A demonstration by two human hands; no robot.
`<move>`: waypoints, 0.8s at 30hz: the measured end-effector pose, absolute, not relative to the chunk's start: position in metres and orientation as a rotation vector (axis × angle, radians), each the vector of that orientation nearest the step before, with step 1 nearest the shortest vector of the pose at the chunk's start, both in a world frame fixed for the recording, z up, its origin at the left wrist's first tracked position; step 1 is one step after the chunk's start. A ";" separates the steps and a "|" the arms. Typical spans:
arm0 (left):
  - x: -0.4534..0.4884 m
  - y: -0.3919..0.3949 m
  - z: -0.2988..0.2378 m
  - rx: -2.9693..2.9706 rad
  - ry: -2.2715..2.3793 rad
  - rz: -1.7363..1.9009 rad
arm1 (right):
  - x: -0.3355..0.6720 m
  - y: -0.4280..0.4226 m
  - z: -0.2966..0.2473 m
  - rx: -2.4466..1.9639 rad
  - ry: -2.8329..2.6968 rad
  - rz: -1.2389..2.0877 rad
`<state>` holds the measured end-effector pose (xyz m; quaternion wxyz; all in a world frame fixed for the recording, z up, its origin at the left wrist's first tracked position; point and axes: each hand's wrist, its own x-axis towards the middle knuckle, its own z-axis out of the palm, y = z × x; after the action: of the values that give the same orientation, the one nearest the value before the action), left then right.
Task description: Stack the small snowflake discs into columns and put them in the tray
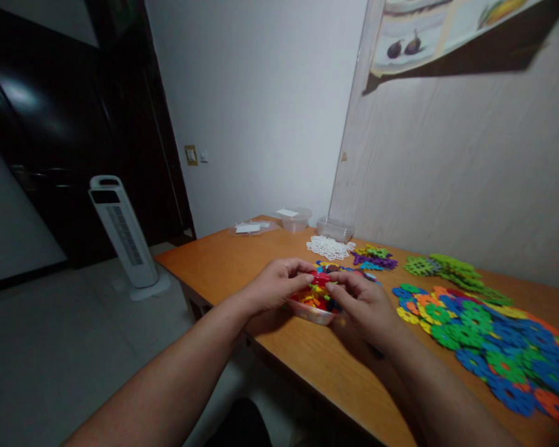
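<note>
My left hand point(279, 284) and my right hand point(364, 303) meet above a small clear plastic container point(313, 315) near the table's front edge. Between the fingertips of both hands is a small red plastic piece point(321, 279); its exact shape is partly covered by the fingers. Yellow, orange and red small pieces point(310, 300) lie in the container beneath. Just behind my hands, more coloured pieces point(338, 269) are partly hidden.
Interlocking plastic discs point(503, 338) spread over the right of the wooden table point(214, 257). Green lattice pieces point(461, 273), purple pieces point(375, 261) and white lattice pieces point(330, 247) lie farther back. Clear containers point(335, 230) stand by the wall. A tower fan point(123, 233) stands left.
</note>
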<state>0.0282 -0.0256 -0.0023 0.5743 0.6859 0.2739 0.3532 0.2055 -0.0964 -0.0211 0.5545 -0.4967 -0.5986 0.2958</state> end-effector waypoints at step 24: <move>0.029 -0.023 0.007 1.911 0.713 0.886 | 0.208 -0.095 -0.022 -1.224 -1.526 0.566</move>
<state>0.0292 -0.0231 0.0074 0.4430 0.7703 0.2876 0.3572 0.2082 -0.0945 -0.0220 0.5249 -0.5116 -0.6378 0.2366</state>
